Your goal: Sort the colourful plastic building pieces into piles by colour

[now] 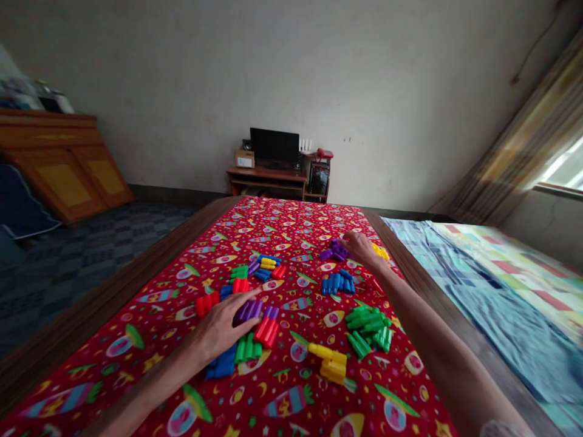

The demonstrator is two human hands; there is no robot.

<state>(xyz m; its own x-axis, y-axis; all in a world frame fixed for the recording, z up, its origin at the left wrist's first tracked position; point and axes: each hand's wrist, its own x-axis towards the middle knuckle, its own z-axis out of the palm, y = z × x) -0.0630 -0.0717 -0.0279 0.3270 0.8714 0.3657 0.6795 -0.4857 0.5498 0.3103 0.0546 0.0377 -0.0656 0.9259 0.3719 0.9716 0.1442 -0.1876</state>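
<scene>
My left hand (223, 325) rests over the joined plastic blocks on the left, its thumb and fingers closed around a purple block (249, 311). Red blocks (266, 332), green blocks (248, 348) and blue blocks (221, 364) lie beside and below it. Farther off, my right hand (359, 247) reaches to the small heap of purple blocks (334, 250), fingers bent and bunched. Whether a block is between those fingertips is hidden. Yellow blocks (381, 251) lie just right of this hand.
A patterned red cloth (286, 403) covers the table. On it are blue blocks (337, 283), a green heap (368, 328), yellow blocks (333, 363) and a mixed-colour cluster (268, 267). A bed (483, 273) stands to the right; a monitor (274, 145) stands beyond the far end.
</scene>
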